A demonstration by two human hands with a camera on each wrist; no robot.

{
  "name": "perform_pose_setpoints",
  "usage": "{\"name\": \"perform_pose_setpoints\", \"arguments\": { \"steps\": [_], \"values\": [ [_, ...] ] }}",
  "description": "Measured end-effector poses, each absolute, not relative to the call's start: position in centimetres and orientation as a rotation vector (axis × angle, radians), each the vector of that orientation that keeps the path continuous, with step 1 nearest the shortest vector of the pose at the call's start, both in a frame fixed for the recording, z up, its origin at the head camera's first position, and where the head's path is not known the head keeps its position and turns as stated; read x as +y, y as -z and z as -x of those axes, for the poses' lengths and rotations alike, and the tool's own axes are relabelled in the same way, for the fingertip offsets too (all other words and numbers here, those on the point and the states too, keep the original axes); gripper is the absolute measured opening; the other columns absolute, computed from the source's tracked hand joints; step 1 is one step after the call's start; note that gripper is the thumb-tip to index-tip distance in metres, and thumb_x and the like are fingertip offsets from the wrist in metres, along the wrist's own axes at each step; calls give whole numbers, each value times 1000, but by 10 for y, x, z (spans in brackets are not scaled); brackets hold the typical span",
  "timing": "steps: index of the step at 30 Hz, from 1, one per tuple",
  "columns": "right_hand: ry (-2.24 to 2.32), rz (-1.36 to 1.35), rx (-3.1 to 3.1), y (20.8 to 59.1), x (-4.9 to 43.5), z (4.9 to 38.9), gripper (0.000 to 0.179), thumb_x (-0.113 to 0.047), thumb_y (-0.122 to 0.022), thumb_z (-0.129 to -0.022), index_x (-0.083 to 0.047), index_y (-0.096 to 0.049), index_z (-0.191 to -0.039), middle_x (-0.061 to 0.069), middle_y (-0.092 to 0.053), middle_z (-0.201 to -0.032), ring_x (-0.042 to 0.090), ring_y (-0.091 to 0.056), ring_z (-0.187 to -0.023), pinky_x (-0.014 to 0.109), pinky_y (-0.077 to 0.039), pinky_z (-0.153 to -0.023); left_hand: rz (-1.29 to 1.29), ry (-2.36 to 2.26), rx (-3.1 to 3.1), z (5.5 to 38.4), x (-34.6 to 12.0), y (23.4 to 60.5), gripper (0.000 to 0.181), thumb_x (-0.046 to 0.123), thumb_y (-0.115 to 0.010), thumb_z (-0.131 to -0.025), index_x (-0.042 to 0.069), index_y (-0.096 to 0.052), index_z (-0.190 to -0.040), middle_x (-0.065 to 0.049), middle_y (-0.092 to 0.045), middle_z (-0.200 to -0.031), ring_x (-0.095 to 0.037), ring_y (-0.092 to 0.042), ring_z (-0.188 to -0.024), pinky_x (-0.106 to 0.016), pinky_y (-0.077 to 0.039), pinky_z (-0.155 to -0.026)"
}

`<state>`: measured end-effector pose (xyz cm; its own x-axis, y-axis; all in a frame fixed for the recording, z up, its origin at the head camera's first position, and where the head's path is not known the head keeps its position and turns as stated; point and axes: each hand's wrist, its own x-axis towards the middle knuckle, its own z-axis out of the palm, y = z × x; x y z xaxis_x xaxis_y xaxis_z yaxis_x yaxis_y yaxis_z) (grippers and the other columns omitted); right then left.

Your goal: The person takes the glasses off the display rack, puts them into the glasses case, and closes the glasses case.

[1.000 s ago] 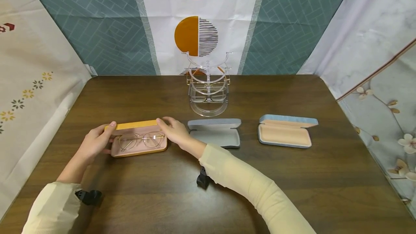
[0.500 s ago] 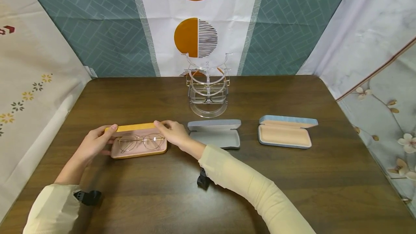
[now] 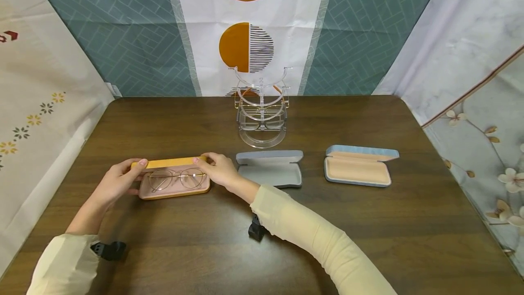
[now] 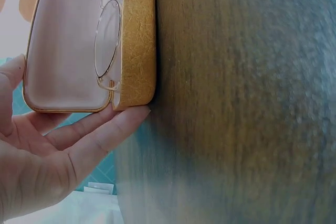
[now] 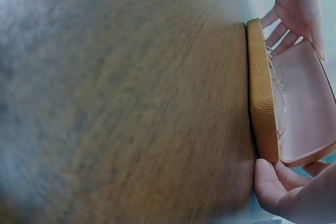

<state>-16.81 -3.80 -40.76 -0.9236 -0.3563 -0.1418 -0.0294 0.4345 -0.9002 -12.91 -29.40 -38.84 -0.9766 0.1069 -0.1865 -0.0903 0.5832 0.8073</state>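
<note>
A mustard-yellow glasses case [image 3: 175, 191] with pink lining lies on the table at the left, its lid [image 3: 169, 163] raised. Thin gold-rimmed eyeglasses [image 3: 176, 179] rest in its base. My left hand [image 3: 118, 179] holds the case's left end, thumb at the lid's edge; in the left wrist view its other fingers [image 4: 113, 129] spread along the end of lid and base. At the right end, my right hand [image 3: 219, 167] grips the lid's corner between thumb and fingers. The right wrist view has a fingertip [image 5: 263, 167] against the base's end.
A grey glasses case [image 3: 270, 175] stands with lid up just right of my right hand. Farther right is a blue one [image 3: 358, 170] with peach lining, also lid up. Behind them, a clear display stand [image 3: 262, 115] carries spectacles. Patterned cloths hang around the table [image 3: 327, 236].
The yellow lid has tipped slightly lower toward me. My right fingers have shifted on its corner, the index now lying over the top edge. The left hand has barely moved.
</note>
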Motion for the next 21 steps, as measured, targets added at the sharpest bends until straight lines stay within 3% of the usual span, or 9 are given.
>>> {"name": "perform_pose_setpoints", "arguments": {
  "steps": [6,13,21],
  "values": [
    [1434,422,2441,412,-38,165,49,-42,-52,-91,-7,-54,-126,6,-63,-110,15,-58,-99,23,-46,-79,-54,-1363,2588,126,-297,389,59,34,-37,-98,-15,-32,-130,-35,-44,-115,-22,-54,-95,-37,-54,-65],
    [1458,426,2427,414,-37,165,48,-38,-57,-89,-7,-54,-126,8,-63,-111,14,-59,-98,21,-46,-76,-72,-1414,2573,123,-299,390,57,29,-41,-97,-17,-33,-130,-35,-44,-116,3,-50,-87,-35,-54,-65],
    [1473,394,2393,414,-36,164,49,-38,-59,-88,-8,-54,-127,8,-60,-117,15,-58,-100,21,-46,-77,-85,-1449,2566,121,-301,393,57,26,-43,-97,-19,-31,-130,-35,-42,-117,7,-50,-87,-33,-54,-65]
  ]
}}
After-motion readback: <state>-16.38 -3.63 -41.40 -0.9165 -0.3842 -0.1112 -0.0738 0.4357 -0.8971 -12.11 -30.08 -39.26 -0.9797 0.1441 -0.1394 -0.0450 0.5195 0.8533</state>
